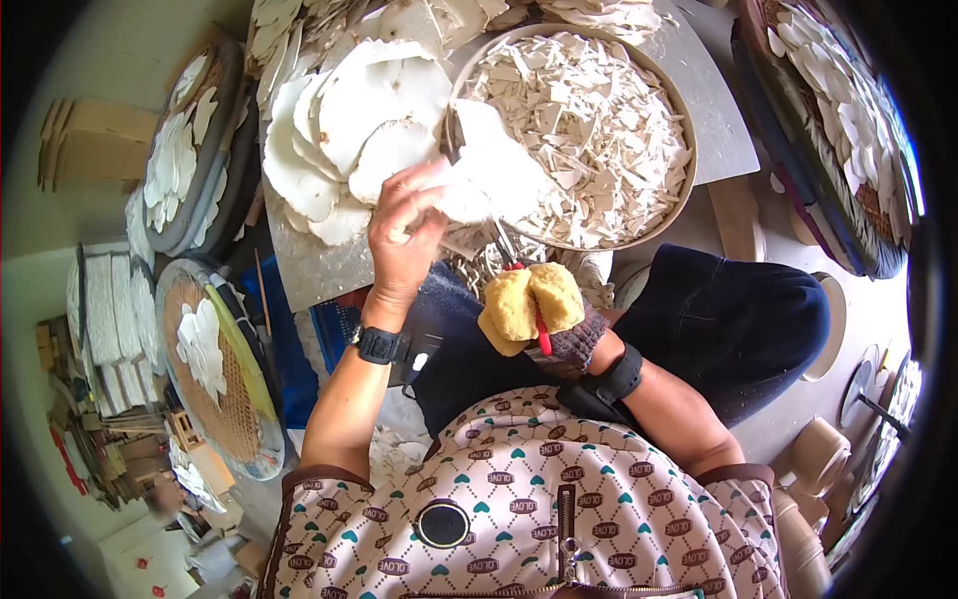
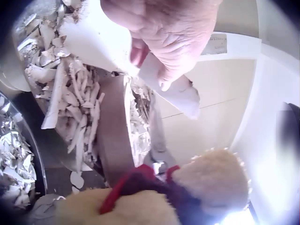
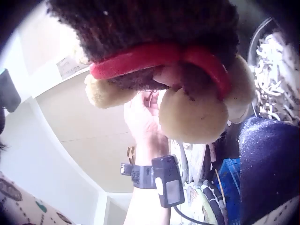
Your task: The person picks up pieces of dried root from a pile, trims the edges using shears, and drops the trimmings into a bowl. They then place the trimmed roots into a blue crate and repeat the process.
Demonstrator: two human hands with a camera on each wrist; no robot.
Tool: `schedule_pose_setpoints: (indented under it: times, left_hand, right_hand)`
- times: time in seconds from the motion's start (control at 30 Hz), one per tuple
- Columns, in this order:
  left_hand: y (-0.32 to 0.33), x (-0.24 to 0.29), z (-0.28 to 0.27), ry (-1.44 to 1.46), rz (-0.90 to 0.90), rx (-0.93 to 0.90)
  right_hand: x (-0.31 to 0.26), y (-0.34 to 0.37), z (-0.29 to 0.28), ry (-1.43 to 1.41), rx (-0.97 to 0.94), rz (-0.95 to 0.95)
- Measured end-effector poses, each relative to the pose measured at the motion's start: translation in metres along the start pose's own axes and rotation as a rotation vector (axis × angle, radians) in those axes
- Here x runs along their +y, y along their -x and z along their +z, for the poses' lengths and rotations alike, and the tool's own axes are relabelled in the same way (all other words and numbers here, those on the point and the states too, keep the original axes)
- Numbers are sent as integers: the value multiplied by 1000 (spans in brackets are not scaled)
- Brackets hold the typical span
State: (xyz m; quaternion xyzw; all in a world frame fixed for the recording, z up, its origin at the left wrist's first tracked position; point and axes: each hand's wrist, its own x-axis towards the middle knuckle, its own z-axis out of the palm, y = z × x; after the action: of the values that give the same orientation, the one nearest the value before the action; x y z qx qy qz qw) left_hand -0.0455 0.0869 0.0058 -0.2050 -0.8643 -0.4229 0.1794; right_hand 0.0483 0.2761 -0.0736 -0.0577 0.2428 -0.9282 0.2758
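My bare left hand (image 1: 407, 235) pinches a flat white slice (image 1: 504, 165) between thumb and fingers, over the near left edge of a round tub (image 1: 691, 150) of broken white chips. In the left wrist view, a narrow white strip (image 2: 176, 91) shows under the thumb. My right hand (image 1: 574, 344) wears a dark knitted glove and grips red-handled shears (image 1: 544, 337). Thick yellow sponge pads (image 1: 554, 295) surround its fingers and hide most of the grip. The metal blades (image 1: 503, 240) point away from me, close below the slice.
Large white slices (image 1: 384, 95) lie piled left of the tub on a grey board (image 1: 723, 130). Round woven trays (image 1: 239, 374) bearing white slices stand at both sides. A blue crate (image 1: 334, 334) sits by my left leg. Cardboard and wood scraps fill the lower left.
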Motion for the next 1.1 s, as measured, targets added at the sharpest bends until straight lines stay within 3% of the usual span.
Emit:
schedule_pose_setpoints:
  times: [0.03,0.13,0.2,0.3,0.43,0.5,0.6,0.7,0.8,0.87,0.9,1.0,1.07,1.1]
  left_hand:
    - [5,4,2,142,-181,94]
    - [7,20,-13,533,-603,53]
    - [16,19,-17,588,-658,-13]
    - [24,29,-19,636,-760,-122]
    - [30,34,-19,692,-824,-151]
    - [32,29,-17,725,-862,-124]
    - [34,29,-9,831,-802,197]
    - [38,19,-1,829,-768,355]
    - [41,18,5,830,-763,461]
    - [40,15,7,820,-760,520]
    - [39,11,6,793,-743,514]
    - [41,7,2,726,-721,461]
    - [40,6,-2,721,-725,415]
    - [39,5,-4,720,-727,390]
  right_hand:
    - [-3,0,2,157,17,-16]
    - [-12,-2,6,639,35,-76]
    - [-9,-6,2,1104,-11,-268]
    - [7,-6,-4,988,58,-234]
    - [-9,-10,1,1085,-68,-185]
    - [-14,-8,7,575,4,-27]
    - [-20,-9,14,384,2,14]
    - [-7,-6,12,237,47,91]
    - [1,-6,0,884,-76,-110]
    - [-4,-7,4,755,-62,135]
    - [-5,-7,6,894,-77,140]
    - [0,-8,7,869,-68,122]
    - [2,-6,8,585,-30,146]
    - [2,-7,8,599,-51,148]
